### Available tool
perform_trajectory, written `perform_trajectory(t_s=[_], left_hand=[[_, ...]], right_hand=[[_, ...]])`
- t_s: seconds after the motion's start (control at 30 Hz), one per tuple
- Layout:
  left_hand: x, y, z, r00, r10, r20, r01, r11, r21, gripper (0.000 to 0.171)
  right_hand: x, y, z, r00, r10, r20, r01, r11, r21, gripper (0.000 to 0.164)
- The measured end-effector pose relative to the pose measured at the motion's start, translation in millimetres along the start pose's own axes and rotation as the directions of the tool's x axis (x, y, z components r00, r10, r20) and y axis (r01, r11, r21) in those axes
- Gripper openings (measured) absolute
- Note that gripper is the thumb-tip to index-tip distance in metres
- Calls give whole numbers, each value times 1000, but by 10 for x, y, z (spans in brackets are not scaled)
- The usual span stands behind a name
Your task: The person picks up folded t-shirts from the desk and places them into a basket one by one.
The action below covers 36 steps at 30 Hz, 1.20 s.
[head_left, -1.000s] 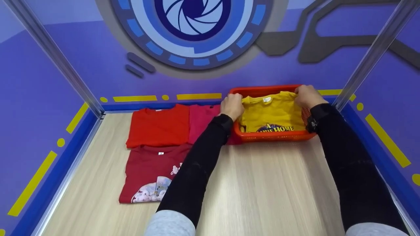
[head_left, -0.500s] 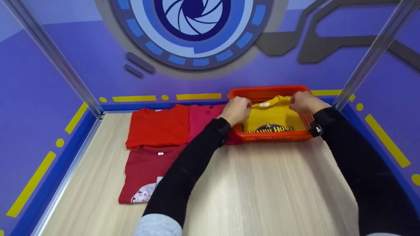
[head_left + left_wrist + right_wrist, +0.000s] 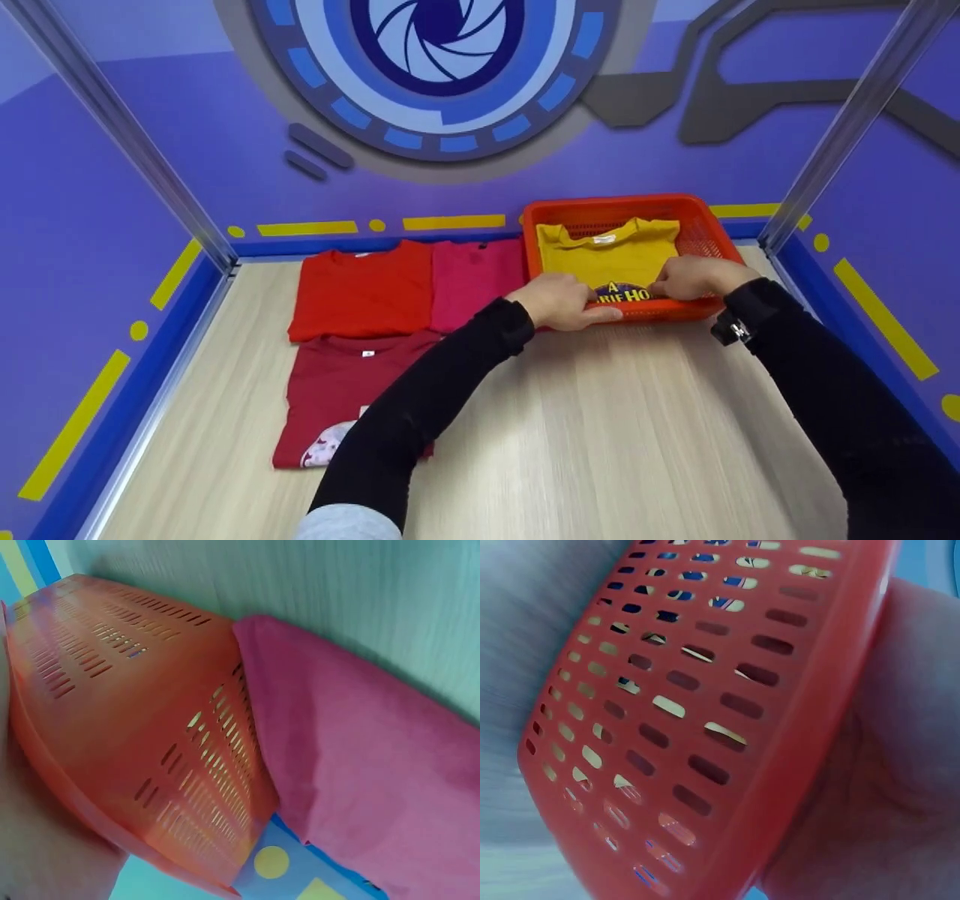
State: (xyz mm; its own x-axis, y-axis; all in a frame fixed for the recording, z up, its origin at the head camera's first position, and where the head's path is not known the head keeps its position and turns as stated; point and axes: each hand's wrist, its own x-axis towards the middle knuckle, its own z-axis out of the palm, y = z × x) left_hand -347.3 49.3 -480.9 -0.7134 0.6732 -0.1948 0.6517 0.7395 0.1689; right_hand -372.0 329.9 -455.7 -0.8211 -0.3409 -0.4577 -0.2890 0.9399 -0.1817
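A yellow T-shirt (image 3: 600, 259) with a dark printed patch and lettering lies folded in an orange-red plastic basket (image 3: 709, 225). My left hand (image 3: 561, 301) is at the basket's front rim, its thumb lying along the outside and its other fingertips dipping inside by the shirt's lower edge. Over the front right part of the basket, my right hand (image 3: 690, 277) touches the shirt's print with its fingertips. What the fingertips do inside the basket is hidden. Both wrist views show mostly the basket's slotted walls, with part of each hand beyond the rim.
Left of the basket lie a folded pink T-shirt (image 3: 476, 277) and a folded red-orange one (image 3: 364, 292). In front is a dark red T-shirt (image 3: 337, 390) with a white print, partly under the left arm. Purple panels (image 3: 465, 172) enclose the wooden table (image 3: 600, 435).
Both hands have let go of the shirt's upper corners and come forward to the basket's front. The shirt now lies lower at the back, baring more of the basket's rear wall.
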Motion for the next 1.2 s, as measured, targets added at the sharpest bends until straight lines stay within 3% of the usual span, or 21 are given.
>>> perform_trajectory(t_s=[0.1,0.17,0.23,0.3,0.37,0.43,0.5,0.57,0.63,0.7,0.77,0.87,0.93,1.0,1.07,1.13,1.2], left_hand=[[2,31,21,1000,-6,14,6,999,34,94],[-9,42,32,1000,13,-11,-13,1000,26,90],[-28,44,49,994,58,-88,-57,998,11,80],[-61,48,67,973,107,-202,-111,994,-7,69],[-121,58,70,930,152,-335,-166,986,-13,55],[-215,66,52,883,168,-438,-193,981,-12,48],[-361,62,14,849,165,-502,-199,980,-13,40],[-558,24,-19,830,151,-537,-194,981,-24,35],[-791,-51,-20,826,131,-547,-178,983,-33,32],[-1042,-155,29,832,110,-543,-159,986,-45,29],[-1286,-281,145,841,94,-533,-129,991,-29,28],[-1634,-492,417,847,74,-527,-78,997,16,23],[-1867,-649,627,841,51,-539,-42,999,30,17],[-2123,-812,814,833,-1,-553,-5,1000,-10,11],[-2401,-970,954,831,-105,-546,56,993,-106,6],[-2674,-1129,1036,822,-228,-522,132,968,-214,8],[-2910,-1291,1066,798,-331,-504,205,935,-289,11]], right_hand=[[-11,18,39,1000,24,-8,-24,1000,16,56],[-14,6,67,999,38,-29,-37,999,41,57],[-21,-38,115,994,29,-107,-21,996,82,54],[-32,-121,173,968,5,-249,27,992,124,48],[-76,-251,227,905,-25,-424,97,984,149,46],[-144,-413,262,816,-62,-574,172,975,139,46],[-235,-598,290,737,-100,-669,239,964,120,44],[-341,-788,332,685,-144,-714,305,947,101,41],[-437,-978,393,658,-196,-727,367,927,82,38],[-496,-1157,487,659,-245,-711,413,908,70,35],[-513,-1328,622,693,-287,-661,444,893,78,26],[-445,-1560,887,766,-347,-542,466,880,95,15],[-346,-1714,1086,788,-392,-476,488,868,93,12],[-227,-1881,1266,783,-433,-446,513,856,69,13],[-96,-2062,1407,746,-476,-466,544,839,14,13],[19,-2252,1487,719,-488,-495,551,834,-23,14],[113,-2441,1510,711,-476,-518,540,841,-32,15]])
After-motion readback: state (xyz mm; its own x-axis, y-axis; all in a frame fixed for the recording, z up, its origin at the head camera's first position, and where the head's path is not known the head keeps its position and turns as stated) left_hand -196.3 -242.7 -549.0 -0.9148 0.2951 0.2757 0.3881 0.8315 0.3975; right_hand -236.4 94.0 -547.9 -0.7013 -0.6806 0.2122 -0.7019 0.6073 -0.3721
